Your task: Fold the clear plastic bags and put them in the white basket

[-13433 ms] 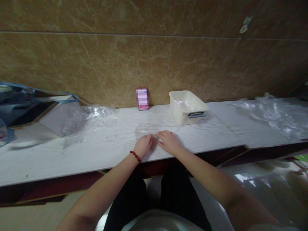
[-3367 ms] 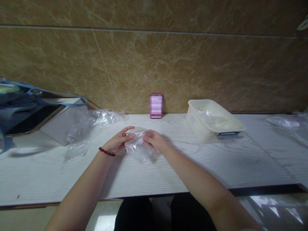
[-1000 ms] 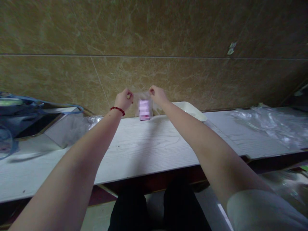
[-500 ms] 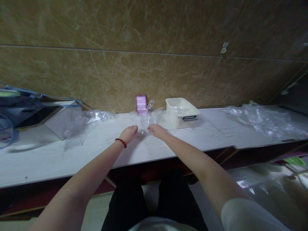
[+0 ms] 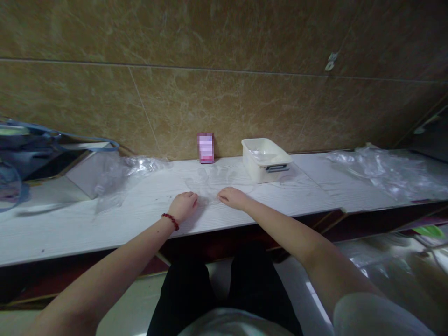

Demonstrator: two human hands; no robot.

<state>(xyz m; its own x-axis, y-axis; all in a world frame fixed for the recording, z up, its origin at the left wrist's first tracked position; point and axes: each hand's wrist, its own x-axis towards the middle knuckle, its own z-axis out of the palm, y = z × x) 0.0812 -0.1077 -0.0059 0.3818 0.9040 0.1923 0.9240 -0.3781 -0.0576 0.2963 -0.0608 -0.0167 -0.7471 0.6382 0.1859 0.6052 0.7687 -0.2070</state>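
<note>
Between my hands a clear plastic bag (image 5: 212, 179) lies spread over the white counter, so see-through that its edges are hard to make out. My left hand (image 5: 184, 206), with a red bead bracelet at the wrist, is closed at the bag's near left side. On the near right side, my right hand (image 5: 231, 198) pinches the plastic between thumb and fingers. Behind the bag a phone (image 5: 206, 148) with a blurred pink screen leans against the wall. A white plastic bin (image 5: 261, 170) with a grey handle stands right of the bag, some clear plastic inside it.
Crumpled clear plastic (image 5: 143, 164) lies at the left beside a white box (image 5: 82, 175) and a bluish bag (image 5: 21, 151). More clear plastic (image 5: 385, 170) is heaped at the right. A tiled wall (image 5: 224, 107) backs the counter (image 5: 140, 214); its front edge runs just below my hands.
The plastic bag, raised and bunched before, now lies flatter on the counter. Both hands have come slightly nearer to me, and the left has shifted a little to the left.
</note>
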